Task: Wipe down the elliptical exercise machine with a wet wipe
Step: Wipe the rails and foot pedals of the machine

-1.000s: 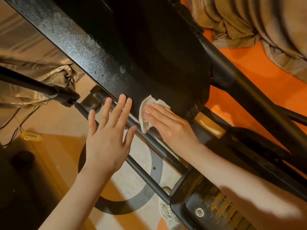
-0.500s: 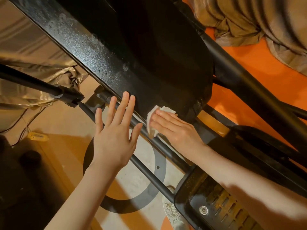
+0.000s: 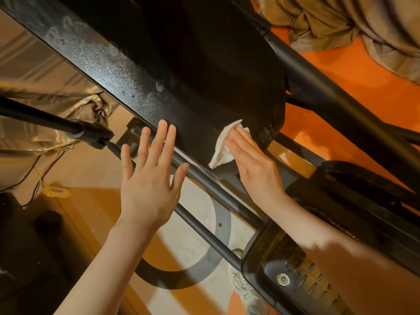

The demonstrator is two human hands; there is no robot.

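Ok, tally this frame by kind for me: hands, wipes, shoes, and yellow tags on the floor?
Hands: 2 (left hand, right hand)
Wet wipes: 1 (wet wipe)
Shoes: 1 (shoe)
Yellow tags: 1 (yellow tag)
Total: 5

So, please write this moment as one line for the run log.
step: wiping black housing | right hand: flat fingers pressing wet wipe on housing | left hand: open, fingers spread, fingertips at housing edge | dusty spots visible upper left
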